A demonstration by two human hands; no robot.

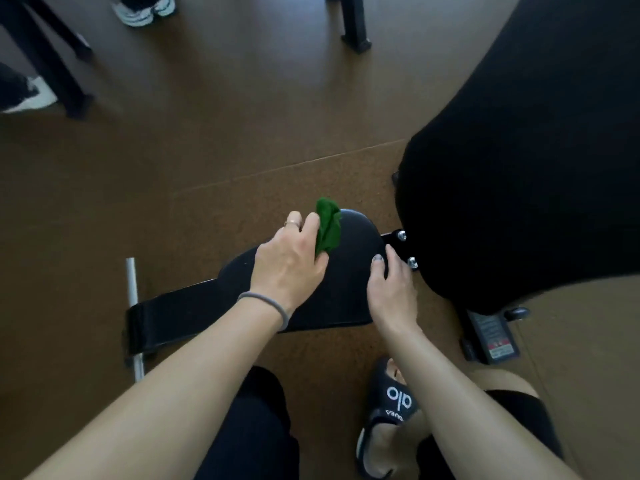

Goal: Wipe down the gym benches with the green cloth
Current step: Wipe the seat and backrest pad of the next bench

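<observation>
A black padded bench seat (349, 292) lies low in the middle of the view, with a large black back pad (519, 188) rising to its right. My left hand (289, 265) holds a bunched green cloth (328, 226) against the far part of the seat. My right hand (393, 289) rests on the seat's right edge, thumb on top and fingers curled over the side by the bolted metal bracket (403, 247).
The bench's black base foot (145, 327) and a silver bar (133, 296) reach left over the brown floor. A labelled frame part (491, 336) sits under the back pad. My slide sandal (388, 414) stands below. Black equipment legs (355, 26) and another person's shoes (143, 10) are at the top.
</observation>
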